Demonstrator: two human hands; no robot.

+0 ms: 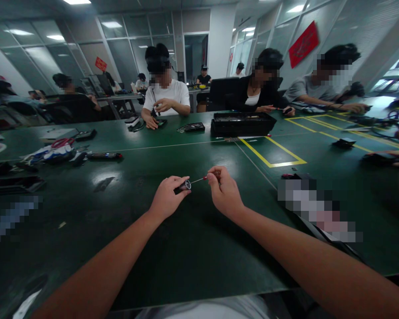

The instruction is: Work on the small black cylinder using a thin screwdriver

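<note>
On the near side, a green table [173, 274] is spreading out, and the hands are working above it. The left hand [168, 195] is gripping a short dark tube [182, 188] between thumb and fingers, its pale-rimmed open end facing right. The right hand [226, 190] is holding a thin tool [197, 180] by its mostly hidden handle, with the shaft pointing at that rim (whether the tip is going inside, I cannot tell).

The tube is looking light and stiff, probably smooth enough to be turning in loose fingers; its barrel is seeming the best place for holding. The tool is likely light too, its handle offering surer purchase than its slim shaft.

Neither is showing readable lettering. Farther off, a long black box [242, 126] is standing without any legible label. On the far wall, a red banner [304, 44] is bearing markings too faint for reading.
</note>
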